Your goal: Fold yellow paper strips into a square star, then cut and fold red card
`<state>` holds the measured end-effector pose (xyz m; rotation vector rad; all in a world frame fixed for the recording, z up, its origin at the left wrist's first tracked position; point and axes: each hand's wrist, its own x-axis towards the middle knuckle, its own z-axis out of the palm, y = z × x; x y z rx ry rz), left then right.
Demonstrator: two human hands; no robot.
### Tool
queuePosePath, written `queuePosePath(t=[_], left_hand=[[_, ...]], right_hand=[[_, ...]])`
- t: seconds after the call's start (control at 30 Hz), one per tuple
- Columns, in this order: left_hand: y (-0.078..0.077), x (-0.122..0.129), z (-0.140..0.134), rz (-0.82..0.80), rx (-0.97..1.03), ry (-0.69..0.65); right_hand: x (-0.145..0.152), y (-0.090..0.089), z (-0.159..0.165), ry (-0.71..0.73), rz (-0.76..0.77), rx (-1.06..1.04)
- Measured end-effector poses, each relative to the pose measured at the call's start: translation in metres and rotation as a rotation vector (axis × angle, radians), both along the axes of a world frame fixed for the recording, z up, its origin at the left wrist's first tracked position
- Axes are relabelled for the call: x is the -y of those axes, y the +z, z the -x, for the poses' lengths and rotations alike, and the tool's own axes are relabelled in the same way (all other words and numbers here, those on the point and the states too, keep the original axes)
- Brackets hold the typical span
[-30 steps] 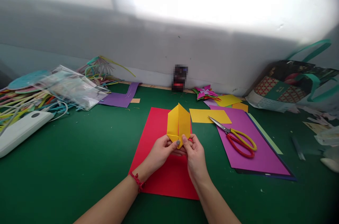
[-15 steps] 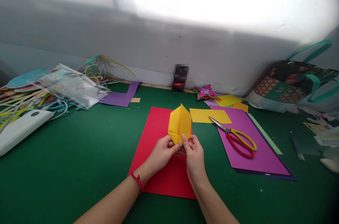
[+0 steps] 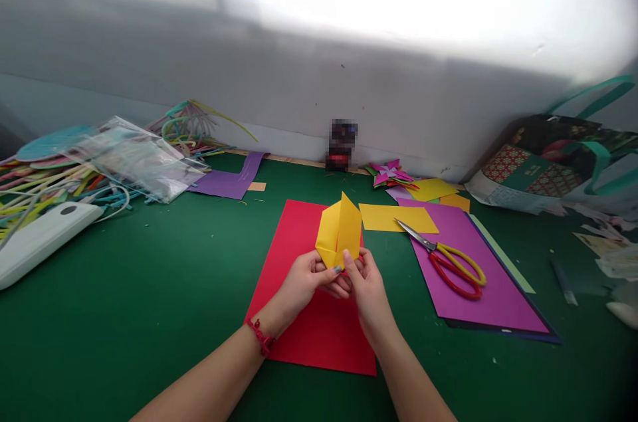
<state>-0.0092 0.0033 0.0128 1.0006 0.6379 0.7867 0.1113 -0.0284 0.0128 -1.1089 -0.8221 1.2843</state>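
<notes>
A folded piece of yellow paper (image 3: pixel 331 230), pointed at its top and creased down the middle, is held up over the red sheet (image 3: pixel 319 335). My left hand (image 3: pixel 310 282) pinches its lower left edge, thumb on the near face. On the lower right, my right hand (image 3: pixel 365 282) grips the same paper with its thumb pressed on the front. The fingertips behind the paper are partly hidden. To the right, scissors (image 3: pixel 443 258) with red and yellow handles lie across a purple sheet (image 3: pixel 483 299) and a yellow rectangle of paper (image 3: pixel 379 216).
Folded paper stars (image 3: pixel 389 173) lie by the wall. At the left are a clear plastic bag (image 3: pixel 144 159), colourful pipe cleaners (image 3: pixel 189 133), a white power bank (image 3: pixel 47 239) with a cable, and a purple paper scrap (image 3: pixel 224 183). A patterned bag (image 3: pixel 533 166) stands at the right.
The right half of the yellow paper's fold stands out a little more, and my right hand has shifted slightly. Both hands keep hold of it. The whole view has moved a little.
</notes>
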Motion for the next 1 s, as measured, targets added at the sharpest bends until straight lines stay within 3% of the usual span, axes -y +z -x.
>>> queuePosePath(t=[0.2, 0.5, 0.6, 0.73, 0.9, 1.0], left_hand=[[0.0, 0.003, 0.002, 0.033, 0.03, -0.107], [-0.004, 0.007, -0.002, 0.077, 0.041, -0.208], [-0.006, 0.007, -0.003, 0.073, 0.056, -0.202], [-0.007, 0.008, -0.004, 0.102, 0.1, -0.19], [-0.001, 0.006, 0.0, 0.166, 0.145, -0.17], [0.001, 0.005, 0.003, 0.184, 0.15, -0.166]], right_hand=[[-0.001, 0.001, -0.016, 0.146, -0.072, 0.275], [0.0, 0.004, -0.024, 0.216, 0.027, 0.266], [0.0, -0.003, -0.026, 0.245, 0.076, 0.291], [0.0, -0.012, -0.028, 0.262, 0.018, 0.3], [0.003, -0.002, -0.03, 0.401, -0.034, 0.266], [0.005, 0.005, -0.028, 0.395, -0.04, 0.303]])
